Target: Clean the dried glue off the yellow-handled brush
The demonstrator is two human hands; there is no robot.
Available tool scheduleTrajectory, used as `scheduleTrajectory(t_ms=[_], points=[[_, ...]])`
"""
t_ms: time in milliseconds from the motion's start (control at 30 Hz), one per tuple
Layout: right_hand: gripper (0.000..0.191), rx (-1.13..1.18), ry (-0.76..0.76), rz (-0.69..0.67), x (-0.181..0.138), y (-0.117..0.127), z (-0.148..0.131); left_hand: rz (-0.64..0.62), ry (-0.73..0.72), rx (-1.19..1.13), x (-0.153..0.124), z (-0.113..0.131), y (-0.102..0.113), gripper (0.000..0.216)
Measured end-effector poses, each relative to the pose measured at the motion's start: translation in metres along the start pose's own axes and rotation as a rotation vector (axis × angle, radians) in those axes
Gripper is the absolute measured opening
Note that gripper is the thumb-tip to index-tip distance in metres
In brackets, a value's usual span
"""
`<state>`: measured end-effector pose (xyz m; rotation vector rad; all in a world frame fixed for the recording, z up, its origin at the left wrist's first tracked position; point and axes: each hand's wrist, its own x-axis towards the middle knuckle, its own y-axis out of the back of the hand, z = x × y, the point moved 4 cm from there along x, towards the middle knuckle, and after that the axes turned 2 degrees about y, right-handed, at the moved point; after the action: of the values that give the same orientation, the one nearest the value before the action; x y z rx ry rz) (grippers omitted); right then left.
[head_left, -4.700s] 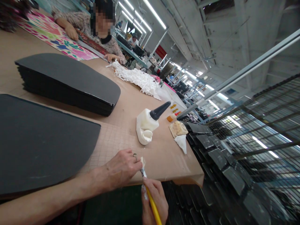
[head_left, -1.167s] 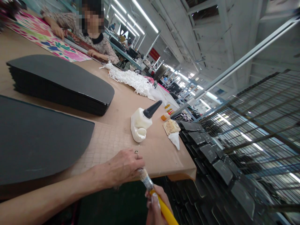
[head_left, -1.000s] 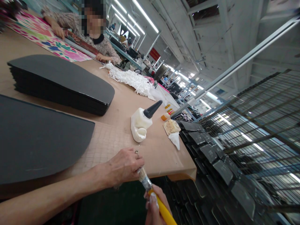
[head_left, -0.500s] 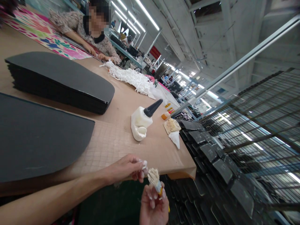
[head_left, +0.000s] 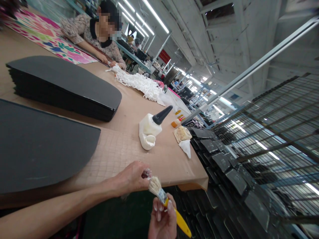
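Observation:
My right hand [head_left: 162,219] grips a yellow-handled brush [head_left: 166,204] near its metal ferrule, at the bottom of the view below the table edge. The pale bristles point up and left. My left hand [head_left: 133,176] pinches the bristle tips between fingers and thumb, over the front edge of the brown table [head_left: 171,159]. A white glue bottle [head_left: 151,129] with a black nozzle lies on the table just beyond my hands.
A large black sheet [head_left: 37,146] lies at the left, a stack of black sheets [head_left: 64,86] behind it. White shredded material [head_left: 139,83] and a rag [head_left: 183,136] lie farther on. Another person [head_left: 97,36] works on a flowered sheet. A wire rack with black pieces [head_left: 224,162] stands right.
The brush turned so its bristles show, and my right hand shifted its grip on the handle. My left hand went from wrapping the bristles to pinching their tips. The other person leaned forward.

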<state>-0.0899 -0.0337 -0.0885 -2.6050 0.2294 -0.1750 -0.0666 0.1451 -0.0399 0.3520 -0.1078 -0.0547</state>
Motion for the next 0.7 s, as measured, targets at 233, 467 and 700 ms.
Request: scheduleTrajectory(t_ms=[233, 467, 700], points=[[0.019, 0.105, -0.069, 0.036, 0.002, -0.007, -0.008, -0.22, 0.095, -0.43, -0.002, -0.012, -0.006, 0.028], [0.025, 0.009, -0.094, -0.048, 0.01, -0.006, 0.004, -0.33, 0.233, -0.765, -0.012, 0.012, -0.011, 0.027], [0.027, -0.101, -0.053, -0.082, 0.013, 0.007, 0.007, -0.273, 0.271, -0.82, -0.008, -0.002, -0.014, 0.017]])
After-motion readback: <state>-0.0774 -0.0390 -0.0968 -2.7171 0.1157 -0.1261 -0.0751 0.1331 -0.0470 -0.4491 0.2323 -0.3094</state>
